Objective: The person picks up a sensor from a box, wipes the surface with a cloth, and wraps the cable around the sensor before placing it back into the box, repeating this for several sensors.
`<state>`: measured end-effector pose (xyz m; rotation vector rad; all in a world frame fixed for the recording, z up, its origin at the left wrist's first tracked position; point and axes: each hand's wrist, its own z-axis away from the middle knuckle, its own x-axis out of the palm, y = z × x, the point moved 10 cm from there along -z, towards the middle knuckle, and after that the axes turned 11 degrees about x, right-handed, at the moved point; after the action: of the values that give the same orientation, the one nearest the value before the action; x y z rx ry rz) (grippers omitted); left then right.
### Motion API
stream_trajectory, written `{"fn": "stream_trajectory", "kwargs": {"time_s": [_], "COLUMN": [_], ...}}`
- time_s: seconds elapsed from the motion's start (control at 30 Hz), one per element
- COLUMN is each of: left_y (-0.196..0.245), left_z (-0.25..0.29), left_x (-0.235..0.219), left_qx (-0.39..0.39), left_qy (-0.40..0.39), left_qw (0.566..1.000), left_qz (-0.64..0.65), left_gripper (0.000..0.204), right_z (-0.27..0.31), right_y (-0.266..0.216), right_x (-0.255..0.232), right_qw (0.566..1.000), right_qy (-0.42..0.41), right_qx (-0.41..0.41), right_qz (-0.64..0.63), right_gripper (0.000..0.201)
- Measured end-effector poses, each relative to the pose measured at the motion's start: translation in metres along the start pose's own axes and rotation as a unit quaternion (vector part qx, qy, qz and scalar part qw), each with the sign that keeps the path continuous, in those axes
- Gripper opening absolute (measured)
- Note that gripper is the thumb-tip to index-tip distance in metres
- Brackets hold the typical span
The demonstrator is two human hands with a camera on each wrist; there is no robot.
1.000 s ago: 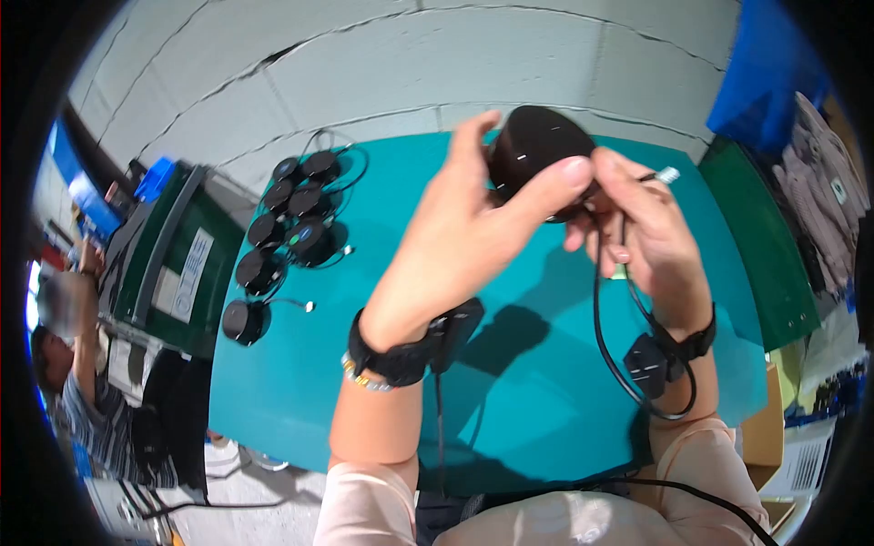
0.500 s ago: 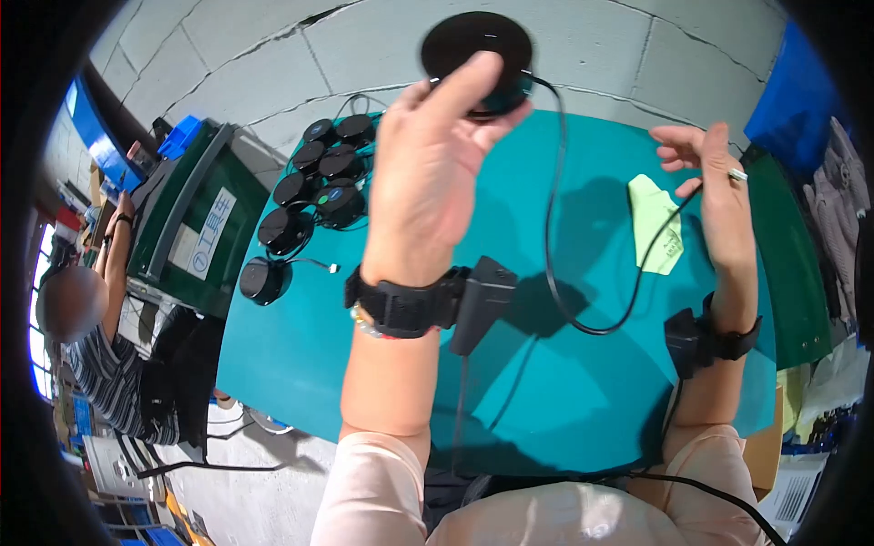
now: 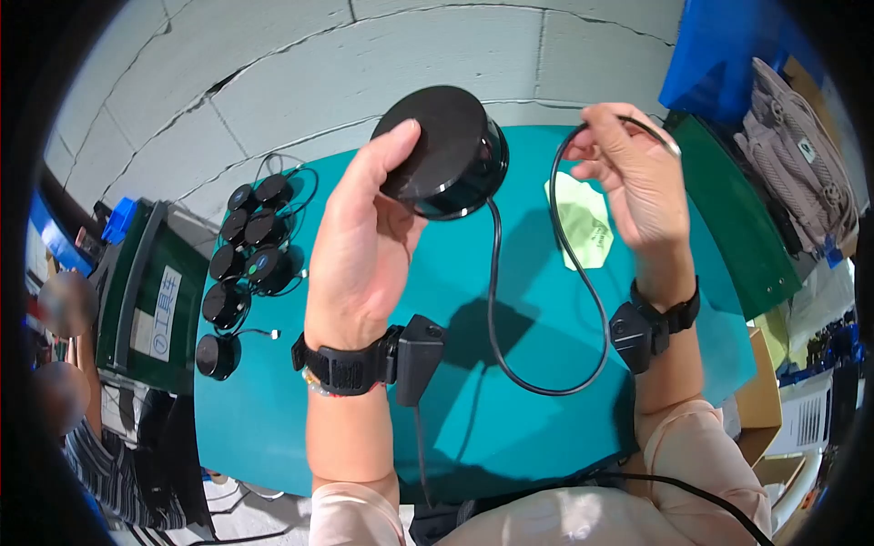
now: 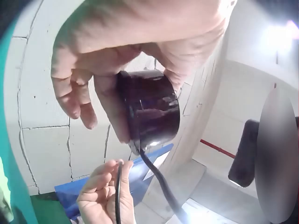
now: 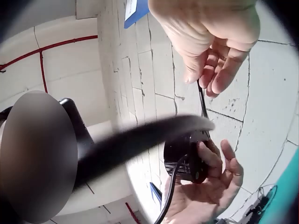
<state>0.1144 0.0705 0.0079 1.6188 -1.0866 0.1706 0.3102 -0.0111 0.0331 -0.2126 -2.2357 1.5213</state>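
Head view: The left hand (image 3: 360, 246) holds a black cylindrical unit (image 3: 437, 150) above the counter (image 3: 264, 423). Its grip is clamped on the unit, with the thumb on the flat face. The unit is tilted. A black cable (image 3: 493, 300) leaves its lower side, hangs in a loop and rises to the right hand (image 3: 642, 177). The right grip pinches the cable near its pale tip (image 3: 674, 148). Eight similar black units (image 3: 265, 227) are grouped at the left of the counter. A yellow-green sheet (image 3: 583, 223) lies near the right hand. A block wall (image 3: 437, 50) stands behind.

Left wrist view: The unit is seated between the left thumb and fingers; the cable exits at its rim. The right hand is below, with the cable between thumb and fingers.

Right wrist view: The right thumb and fingertips meet on the cable. The unit, in the left hand, is below them. A blurred dark strand (image 5: 135, 142) with a pale end crosses the foreground.
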Motion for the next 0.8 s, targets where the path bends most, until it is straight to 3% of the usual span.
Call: {"fn": "stream_trajectory", "kwargs": {"time_s": [0.03, 0.17, 0.27, 0.43, 0.5, 0.57, 0.63, 0.7, 0.8], "left_y": [-0.003, -0.019, -0.033, -0.056, -0.068, -0.078, -0.096, -0.105, -0.104], "left_z": [0.001, 0.010, 0.015, 0.027, 0.030, 0.038, 0.047, 0.055, 0.048], "left_x": [-0.002, 0.031, 0.039, 0.047, 0.046, 0.050, 0.051, 0.059, 0.050], "left_qx": [0.001, -0.052, -0.079, -0.145, -0.169, -0.208, -0.242, -0.268, -0.261], "left_qy": [0.011, -0.124, -0.157, -0.211, -0.216, -0.213, -0.266, -0.255, -0.159], "left_qw": [1.000, 0.990, 0.981, 0.956, 0.951, 0.943, 0.918, 0.921, 0.950], "left_qz": [-0.014, -0.030, -0.082, -0.143, -0.141, -0.150, -0.167, -0.124, -0.065], "left_gripper": [0.020, 0.027, 0.030, 0.045, 0.039, 0.035, 0.037, 0.037, 0.027], "right_z": [0.001, 0.005, 0.009, 0.015, 0.020, 0.020, 0.019, 0.015, 0.009], "right_y": [-0.001, 0.000, -0.007, -0.028, -0.041, -0.047, -0.049, -0.047, -0.045], "right_x": [-0.002, 0.010, 0.016, -0.002, -0.020, -0.029, -0.033, -0.041, -0.046], "right_qw": [1.000, 1.000, 0.997, 0.990, 0.978, 0.974, 0.976, 0.971, 0.960], "right_qy": [0.007, 0.003, 0.017, 0.082, 0.130, 0.141, 0.143, 0.158, 0.187], "right_qx": [-0.004, 0.004, -0.023, -0.110, -0.166, -0.176, -0.166, -0.181, -0.188], "right_qz": [0.004, 0.015, 0.071, 0.030, 0.003, 0.001, 0.007, 0.009, 0.096], "right_gripper": [0.023, 0.021, 0.018, 0.017, 0.019, 0.020, 0.020, 0.019, 0.020]}}
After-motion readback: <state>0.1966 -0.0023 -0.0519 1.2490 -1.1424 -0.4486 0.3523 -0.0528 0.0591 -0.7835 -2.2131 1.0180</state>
